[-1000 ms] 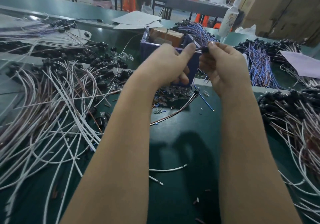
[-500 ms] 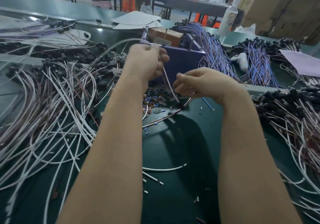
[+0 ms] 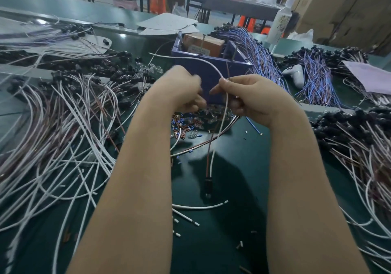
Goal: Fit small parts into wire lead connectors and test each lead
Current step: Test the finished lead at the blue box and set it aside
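left hand (image 3: 182, 91): blurred, fingers curled; cannot tell its hold.
right hand (image 3: 251, 100): pinches wire lead (image 3: 226, 102).
connector (image 3: 207, 183): dangles below the hands, over the counter (image 3: 211, 252).
risk: the swinging end could snag the wire pile (image 3: 63, 115) left of the hands.

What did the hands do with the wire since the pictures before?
A second ago both hands pinched a black connector up high. Now the right hand pinches a white lead partway along, and its black connector dangles above the table. The left hand is too blurred to show its grip. The purple box and the wire piles stayed put.
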Demonstrator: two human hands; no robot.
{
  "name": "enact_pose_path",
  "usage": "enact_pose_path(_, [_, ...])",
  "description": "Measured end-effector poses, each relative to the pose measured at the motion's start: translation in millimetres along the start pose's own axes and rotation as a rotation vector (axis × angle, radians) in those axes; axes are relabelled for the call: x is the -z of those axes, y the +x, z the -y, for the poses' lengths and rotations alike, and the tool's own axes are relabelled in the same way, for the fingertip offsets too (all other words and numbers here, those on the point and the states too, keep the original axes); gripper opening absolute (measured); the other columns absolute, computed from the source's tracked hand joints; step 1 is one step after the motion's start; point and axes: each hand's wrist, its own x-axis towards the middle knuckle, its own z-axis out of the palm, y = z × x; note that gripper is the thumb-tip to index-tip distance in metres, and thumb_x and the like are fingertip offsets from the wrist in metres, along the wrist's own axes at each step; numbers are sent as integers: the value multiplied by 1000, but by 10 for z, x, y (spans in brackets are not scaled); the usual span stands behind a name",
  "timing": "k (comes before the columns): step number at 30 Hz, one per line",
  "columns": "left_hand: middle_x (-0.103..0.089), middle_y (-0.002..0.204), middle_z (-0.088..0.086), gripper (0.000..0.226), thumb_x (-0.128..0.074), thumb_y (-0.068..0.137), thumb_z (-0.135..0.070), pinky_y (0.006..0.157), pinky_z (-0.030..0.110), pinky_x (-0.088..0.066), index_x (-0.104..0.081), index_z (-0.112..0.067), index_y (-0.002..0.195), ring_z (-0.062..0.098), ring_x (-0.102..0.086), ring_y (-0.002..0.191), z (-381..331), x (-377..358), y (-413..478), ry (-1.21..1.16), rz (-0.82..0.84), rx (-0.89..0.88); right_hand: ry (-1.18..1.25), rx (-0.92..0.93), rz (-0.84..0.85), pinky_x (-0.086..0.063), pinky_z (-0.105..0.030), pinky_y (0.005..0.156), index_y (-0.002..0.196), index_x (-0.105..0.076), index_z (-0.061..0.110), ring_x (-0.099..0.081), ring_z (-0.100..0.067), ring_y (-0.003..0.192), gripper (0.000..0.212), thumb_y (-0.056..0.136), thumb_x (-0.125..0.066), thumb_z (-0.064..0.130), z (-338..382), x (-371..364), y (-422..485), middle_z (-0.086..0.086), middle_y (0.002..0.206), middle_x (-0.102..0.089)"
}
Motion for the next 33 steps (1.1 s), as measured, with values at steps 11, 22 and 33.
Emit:
enact_pose_path(11, [-48, 65, -4, 28, -37, 103, -20, 52, 21, -32, -56, -16, 84, 6, -37, 53, 65, 67, 99, -483, -476, -239, -239, -189, 243, -47, -17, 45, 98, -68, 11, -59, -9, 46, 30, 100, -46, 31, -12, -205, -50, -6, 66, -67])
enact_pose_path(22, [-53, 47, -1, 33, -47, 87, -12, 43, 19, -28, -67, -15, 61, 11, -36, 36, 21, 56, -8, 178, -136, -137, 68, -73, -200, -51, -17, 48, 83, -58, 3, -61, -8, 45, 18, 97, -47, 4, -115, -260, 93, -13, 71, -63])
enact_pose_path(33, [-66, 50, -1, 28, -38, 87, -5, 37, 12, -33, -66, -1, 85, 3, -41, 28, -107, 146, -129, 246, -45, -78, 282, 85, -574, -40, -17, 39, 95, -41, 8, -49, -5, 36, 6, 98, -46, 7, -160, -247, 150, -10, 65, -62])
